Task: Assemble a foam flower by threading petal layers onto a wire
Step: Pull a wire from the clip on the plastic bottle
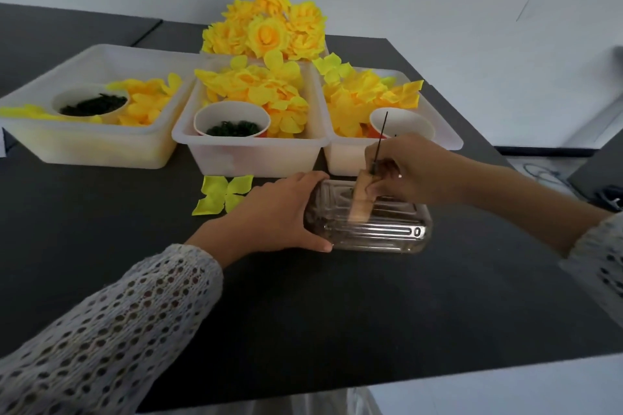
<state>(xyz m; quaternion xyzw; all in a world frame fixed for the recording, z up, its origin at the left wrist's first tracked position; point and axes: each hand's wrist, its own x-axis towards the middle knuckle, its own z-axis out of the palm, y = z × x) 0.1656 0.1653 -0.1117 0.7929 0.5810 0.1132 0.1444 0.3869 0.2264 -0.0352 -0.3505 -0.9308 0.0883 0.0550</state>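
Observation:
A clear ribbed plastic container [387, 232] lies on the black table in front of me. My left hand [269, 212] grips its left end, fingers over the top and thumb along the front. My right hand [408, 165] pinches a thin dark wire [382, 135] that stands upright over a tan block [361, 200] on the container. One loose yellow petal layer [222, 194] lies flat on the table to the left of the container.
Three white bins [101, 145] [249, 155] [340, 158] stand behind, each holding yellow petals and a paper cup; two cups hold dark green pieces [92, 106] [234, 128]. Finished yellow flowers [269, 27] are piled at the back. The table edge [404, 377] runs close to me.

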